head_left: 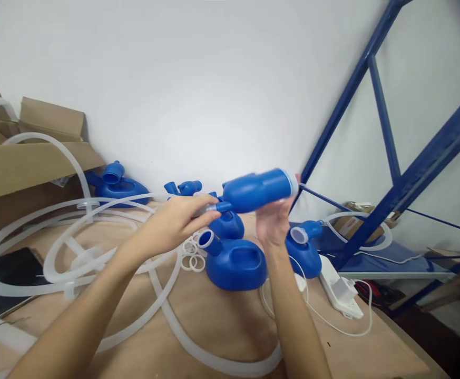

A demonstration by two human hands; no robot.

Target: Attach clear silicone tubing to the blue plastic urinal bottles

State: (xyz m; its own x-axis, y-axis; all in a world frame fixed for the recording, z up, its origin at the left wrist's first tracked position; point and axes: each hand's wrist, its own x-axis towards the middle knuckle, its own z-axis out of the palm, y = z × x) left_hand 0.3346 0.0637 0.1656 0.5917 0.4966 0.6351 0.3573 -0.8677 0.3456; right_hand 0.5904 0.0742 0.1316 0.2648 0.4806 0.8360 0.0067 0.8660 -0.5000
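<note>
My left hand (178,218) is closed around the end of a translucent plastic tube (203,210), which meets the narrow nozzle of a blue plastic cup-shaped fitting (255,190). Its wide end, rimmed by a white ring (294,184), rests in my right hand (274,223), whose fingers wrap partly behind it. The fitting is held tilted in the air, slightly blurred. Below it stands a blue handled bottle (235,279) with an open slanted neck. Several loose white rings (193,259) lie left of that bottle.
Long coils of translucent tubing (115,331) spread over the wooden table (214,331). At left are a cardboard box (36,158) and a black flat object (10,279). More blue bottles (125,189) stand behind. A white power strip (338,292) and blue metal frame (395,189) are at right.
</note>
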